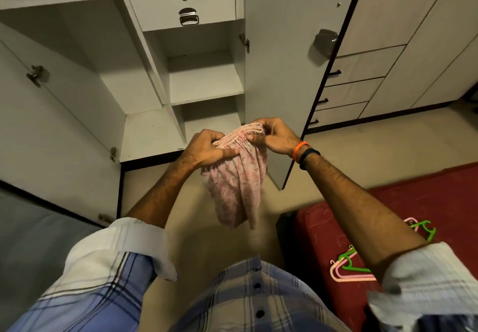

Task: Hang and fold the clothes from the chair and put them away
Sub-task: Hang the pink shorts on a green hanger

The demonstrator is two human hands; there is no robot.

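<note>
A small pink floral garment (239, 184) with a gathered elastic band hangs in front of me, above the floor. My left hand (207, 148) grips the band's left side. The right side of the band is pinched by my right hand (274, 135). The cloth droops below both hands, bunched. An open grey wardrobe (204, 83) with bare shelves stands straight ahead. No chair is in view.
Green and pink plastic hangers (349, 267) lie on a red mattress (426, 197) at my right. The wardrobe's doors (282, 73) stand open on both sides. A drawer unit (346, 93) lines the right wall. A grey bed edge (31, 241) is at my left.
</note>
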